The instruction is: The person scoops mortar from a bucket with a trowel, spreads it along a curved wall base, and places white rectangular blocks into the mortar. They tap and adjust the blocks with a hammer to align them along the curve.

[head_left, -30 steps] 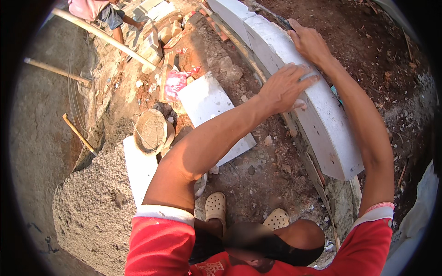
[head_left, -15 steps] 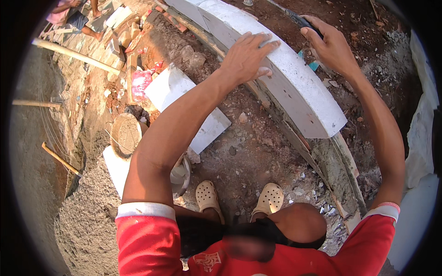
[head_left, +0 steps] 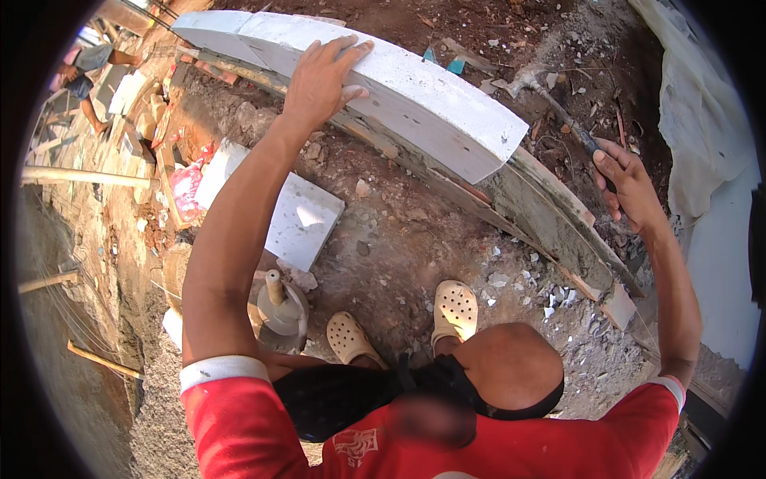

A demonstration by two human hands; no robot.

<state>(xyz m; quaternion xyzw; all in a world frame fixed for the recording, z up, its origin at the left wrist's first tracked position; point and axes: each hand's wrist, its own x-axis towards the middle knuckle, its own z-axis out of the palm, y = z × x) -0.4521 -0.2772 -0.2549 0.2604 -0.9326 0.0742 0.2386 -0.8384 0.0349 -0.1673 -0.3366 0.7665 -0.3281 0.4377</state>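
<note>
White block (head_left: 415, 96): long axis runs left-right; left hand (head_left: 319, 76) lies flat on it, fingers spread; right hand (head_left: 626, 180), beyond its right end, clenches a hammer handle (head_left: 570, 128).

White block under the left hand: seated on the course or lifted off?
Seated. The white block lies flat on the mortar bed, no gap visible beneath; the left hand rests flat on top.
</note>
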